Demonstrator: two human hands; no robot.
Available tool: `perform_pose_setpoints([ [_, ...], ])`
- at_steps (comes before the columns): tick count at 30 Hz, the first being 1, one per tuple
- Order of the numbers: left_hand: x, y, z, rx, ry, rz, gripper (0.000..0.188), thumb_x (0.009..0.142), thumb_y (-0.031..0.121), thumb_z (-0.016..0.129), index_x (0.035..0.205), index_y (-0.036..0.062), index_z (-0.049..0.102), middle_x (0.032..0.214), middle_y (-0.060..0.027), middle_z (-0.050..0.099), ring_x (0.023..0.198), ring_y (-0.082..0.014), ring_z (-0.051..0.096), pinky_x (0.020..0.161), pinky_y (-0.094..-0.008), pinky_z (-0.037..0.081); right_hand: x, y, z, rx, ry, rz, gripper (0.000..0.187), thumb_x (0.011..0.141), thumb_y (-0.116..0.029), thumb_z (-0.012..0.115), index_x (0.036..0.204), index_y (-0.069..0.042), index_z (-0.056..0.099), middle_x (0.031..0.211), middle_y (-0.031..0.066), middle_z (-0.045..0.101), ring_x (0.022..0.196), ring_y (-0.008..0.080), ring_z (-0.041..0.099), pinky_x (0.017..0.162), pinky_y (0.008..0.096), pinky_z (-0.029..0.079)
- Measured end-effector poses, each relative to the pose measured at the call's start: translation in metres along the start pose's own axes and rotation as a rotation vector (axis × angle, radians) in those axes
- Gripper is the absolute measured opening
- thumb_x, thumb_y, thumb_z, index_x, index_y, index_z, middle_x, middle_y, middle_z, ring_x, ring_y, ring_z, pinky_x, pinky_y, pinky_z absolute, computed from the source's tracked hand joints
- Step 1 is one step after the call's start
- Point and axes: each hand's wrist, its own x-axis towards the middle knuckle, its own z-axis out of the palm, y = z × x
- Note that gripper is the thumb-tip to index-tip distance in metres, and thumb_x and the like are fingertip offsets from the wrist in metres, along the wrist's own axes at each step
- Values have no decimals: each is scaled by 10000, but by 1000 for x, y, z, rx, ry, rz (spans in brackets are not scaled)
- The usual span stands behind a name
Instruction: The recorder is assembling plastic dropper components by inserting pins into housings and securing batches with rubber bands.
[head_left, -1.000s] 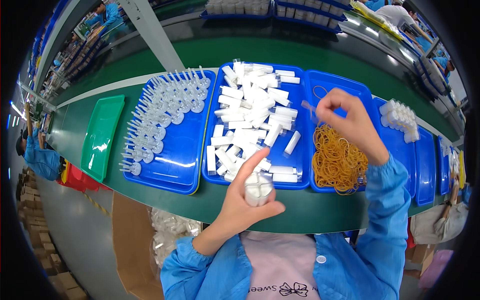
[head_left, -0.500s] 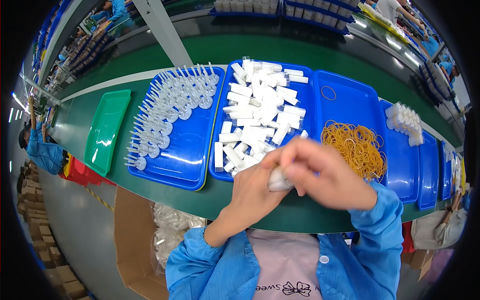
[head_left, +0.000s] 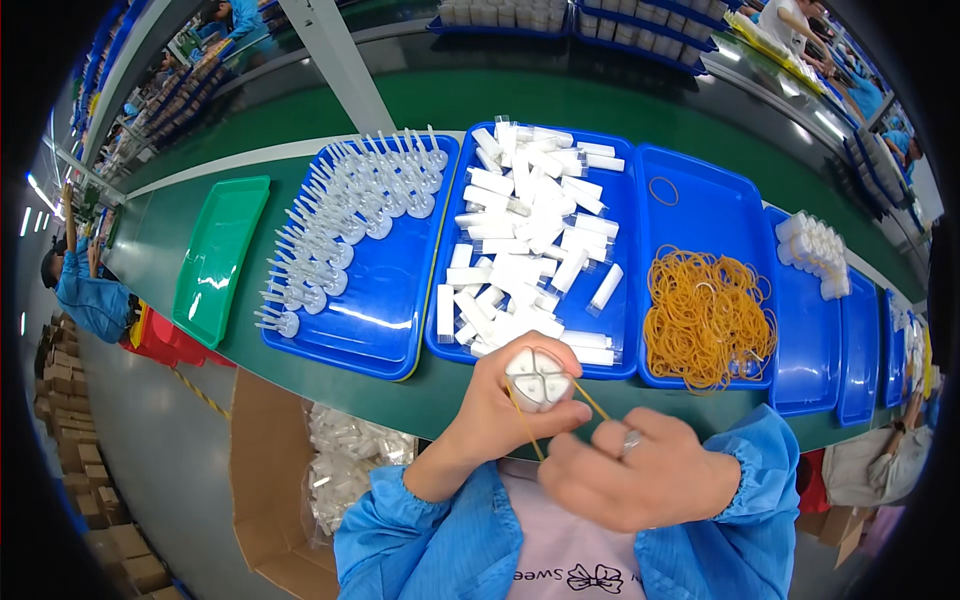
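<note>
Through the head camera I see the left hand clamped around a white bundle at lower centre of the frame, the thumb at its lower right and a finger curving over its top; the bundle's round end, divided into wedge-shaped segments, faces my lens; just below and to the right, the right hand has its fingers curled together on a yellow rubber band, whose two taut strands run up to the bundle; the exact grip of those fingertips I cannot tell; a ring sits on one finger. Dark lettering and a bow outline mark the pink shirt at the bottom edge, part of the lettering cut off by the blue jacket; I make out no label on the bundle. Both forearms rise from the lower edge and angle inward, the left wrist leaning up to the right; the right hand lies almost level, back upward, knuckles pointing left, its cuff gathered at the wrist.
</note>
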Motion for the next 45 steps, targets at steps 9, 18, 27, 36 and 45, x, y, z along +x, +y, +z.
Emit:
perform_pose_setpoints([
  [9,2,-17,-5,-930,-174,-152,760,845,302,702,1453,71,311,731,-3,478,660,-142,501,445,-263,436,-64,16,9,831,80,346,163,760,-251,753,820,-114,690,698,11,571,836,240,633,1032,489,336],
  [18,-4,-27,12,-560,-187,-22,605,842,446,694,1205,0,507,685,-49,527,586,-169,529,448,-290,451,-104,-8,46,2320,895,384,452,919,-67,558,1362,-140,502,1170,211,570,914,330,631,941,558,484],
  [27,-6,-14,21,-457,-296,18,1038,720,726,639,1362,-54,400,709,-102,590,629,-154,568,529,-261,465,-87,-7,55,2689,892,616,736,884,82,496,1505,-230,257,1523,134,296,864,228,573,532,241,558],
  [36,-1,-9,22,48,-87,-121,940,882,704,389,1410,-72,328,665,-148,632,573,-171,607,513,-252,463,-64,0,36,2075,273,755,670,884,-18,615,1479,-64,312,1434,122,395,946,153,572,697,237,563],
  [45,-3,-4,42,498,88,80,855,833,568,571,1437,14,329,822,-112,675,696,-216,627,652,-313,499,-58,-17,40,1398,407,644,648,866,-54,603,1468,-154,385,1385,88,453,883,126,577,663,216,527],
])
